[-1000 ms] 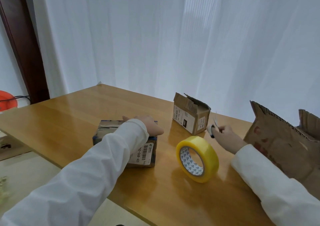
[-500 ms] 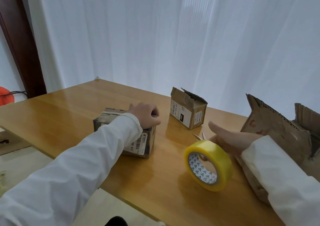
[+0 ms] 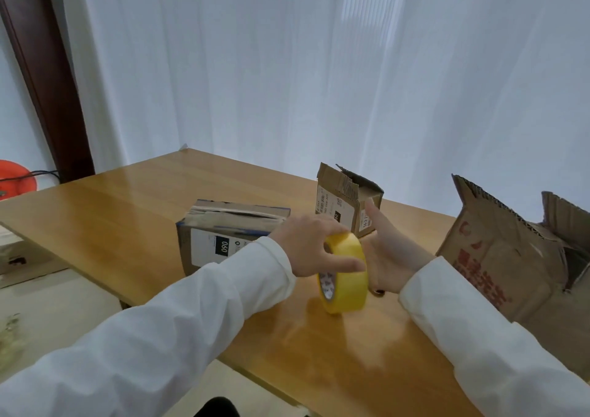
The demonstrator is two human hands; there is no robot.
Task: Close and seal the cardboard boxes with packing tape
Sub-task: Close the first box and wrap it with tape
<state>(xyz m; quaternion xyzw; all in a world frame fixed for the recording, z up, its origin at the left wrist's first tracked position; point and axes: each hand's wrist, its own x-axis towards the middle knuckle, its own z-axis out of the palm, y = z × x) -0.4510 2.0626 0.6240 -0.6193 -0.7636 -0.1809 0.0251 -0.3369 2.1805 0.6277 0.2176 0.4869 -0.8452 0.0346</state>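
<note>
Left hand point(image 3: 306, 247) grips upright tape roll point(image 3: 346, 276); right hand point(image 3: 388, 254) flat against it.

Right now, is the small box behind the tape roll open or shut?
Open. The small box has its top flaps standing up and a dark gap between them, with no tape across. It stands behind the yellow tape roll.

Two arms in white sleeves reach forward from the lower corners. The left hand point(image 3: 314, 250) comes in from the left, its fingers point(image 3: 343, 266) curled over a roll of yellow tape point(image 3: 346, 276) and gripping it. The right hand point(image 3: 388, 254) lies flat against the roll's far side, palm facing left, fingers straight and pointing away.
</note>
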